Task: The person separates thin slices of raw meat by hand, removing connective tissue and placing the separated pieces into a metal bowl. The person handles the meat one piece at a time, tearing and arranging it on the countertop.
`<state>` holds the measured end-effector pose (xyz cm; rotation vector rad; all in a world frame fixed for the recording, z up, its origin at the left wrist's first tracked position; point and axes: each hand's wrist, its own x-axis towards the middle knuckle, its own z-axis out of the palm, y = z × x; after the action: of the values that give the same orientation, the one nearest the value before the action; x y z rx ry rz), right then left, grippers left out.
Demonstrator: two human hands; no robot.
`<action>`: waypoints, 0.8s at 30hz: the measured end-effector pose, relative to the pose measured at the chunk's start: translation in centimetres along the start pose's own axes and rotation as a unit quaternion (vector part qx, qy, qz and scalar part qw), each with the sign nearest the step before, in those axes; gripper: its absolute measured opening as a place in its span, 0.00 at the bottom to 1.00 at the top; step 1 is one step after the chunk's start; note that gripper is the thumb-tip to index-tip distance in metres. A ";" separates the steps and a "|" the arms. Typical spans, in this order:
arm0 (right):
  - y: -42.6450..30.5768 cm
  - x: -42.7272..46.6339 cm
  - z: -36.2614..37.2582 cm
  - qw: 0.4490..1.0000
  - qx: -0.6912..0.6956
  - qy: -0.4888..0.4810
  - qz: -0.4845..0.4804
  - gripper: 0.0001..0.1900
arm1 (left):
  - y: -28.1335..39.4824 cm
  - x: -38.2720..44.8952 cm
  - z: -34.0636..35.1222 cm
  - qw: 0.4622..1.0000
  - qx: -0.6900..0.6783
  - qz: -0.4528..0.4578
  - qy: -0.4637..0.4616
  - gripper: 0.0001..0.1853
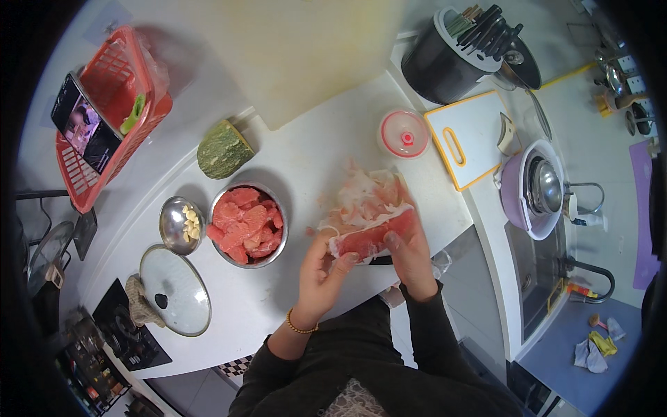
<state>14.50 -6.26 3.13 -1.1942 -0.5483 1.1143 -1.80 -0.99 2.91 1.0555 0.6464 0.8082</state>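
Both hands grip one chunk of red citrus flesh, probably pomelo [371, 237], with torn white membrane along its edges. My left hand [324, 273] pinches its left end, thumb on the near side. On the right end, my right hand [414, 255] presses its thumb against the red flesh. Just beyond the fingers lies a heap of pale membrane scraps [367, 193]; the chunk hides part of it. Left of my hands stands a metal bowl [284, 244] filled with peeled red flesh pieces [247, 221]. A dark edge shows beneath the right hand.
A small metal bowl [168, 229] holds garlic cloves [192, 224]. Nearby are a cut green squash [224, 149], a glass lid [180, 292] and a lidded round container [404, 134]. A cutting board [443, 117] carries a knife or peeler [505, 134]. A red basket [140, 140] supports a phone [86, 125].
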 end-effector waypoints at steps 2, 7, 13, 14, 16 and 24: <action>0.2 -0.6 -0.5 0.995 0.054 -0.036 0.077 0.41 | 0.5 0.3 -0.3 0.999 0.046 0.000 -0.002 0.16; -1.5 -1.0 -0.1 0.991 0.068 -0.077 0.090 0.20 | 2.3 0.9 -1.4 0.959 0.271 0.071 0.051 0.13; -1.9 -1.5 -0.1 0.989 -0.117 -0.078 -0.043 0.16 | 4.9 2.1 -3.0 0.898 0.401 0.176 -0.039 0.10; -2.0 -1.5 -0.1 0.986 -0.136 -0.087 -0.048 0.17 | 5.2 2.2 -3.2 0.892 0.414 0.172 -0.054 0.10; -2.1 -1.5 -0.1 0.977 -0.176 -0.101 -0.060 0.18 | 5.6 2.5 -3.6 0.880 0.437 0.168 -0.086 0.11; -2.7 -1.6 -0.2 0.968 -0.209 -0.128 -0.051 0.19 | 7.8 4.4 -4.7 0.808 0.499 0.184 -0.254 0.14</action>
<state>15.07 -7.65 5.92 -1.3692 -1.0730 1.1031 -5.13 7.05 8.04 2.3289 0.3747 0.4224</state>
